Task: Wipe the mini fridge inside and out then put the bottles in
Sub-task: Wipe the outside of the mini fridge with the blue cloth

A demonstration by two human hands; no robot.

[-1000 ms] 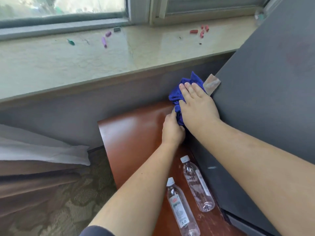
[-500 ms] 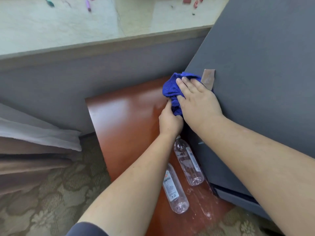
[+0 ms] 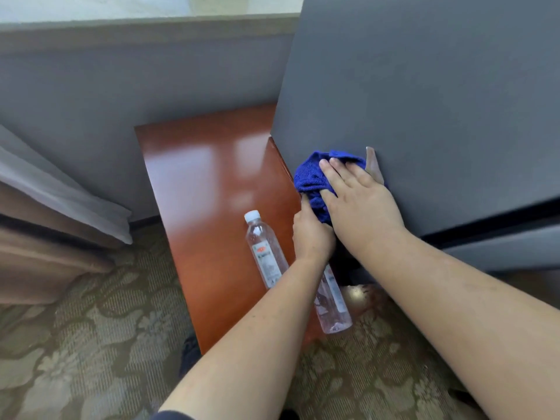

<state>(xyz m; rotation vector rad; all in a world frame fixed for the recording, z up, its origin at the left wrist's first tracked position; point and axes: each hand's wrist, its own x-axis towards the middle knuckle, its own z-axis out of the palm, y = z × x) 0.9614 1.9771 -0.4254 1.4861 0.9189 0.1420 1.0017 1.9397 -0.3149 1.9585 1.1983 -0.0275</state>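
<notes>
**Both hands hold the blue cloth [image 3: 312, 177] to the mini fridge [image 3: 424, 101]**

Flat and straight-fingered, the right hand [image 3: 360, 204] presses the blue cloth against the mini fridge's dark grey side. Just below, the left hand [image 3: 312, 234] grips the cloth's bunched lower end. Patterned carpet [image 3: 91, 328] covers the floor. The fridge stands on a glossy red-brown wooden top [image 3: 206, 183]. Beside the fridge on that top lie a capped bottle [image 3: 266, 253] in plain view and a second bottle [image 3: 333, 304] partly under the left forearm. A tan tab [image 3: 374, 166] sticks to the fridge by the right fingertips.
</notes>
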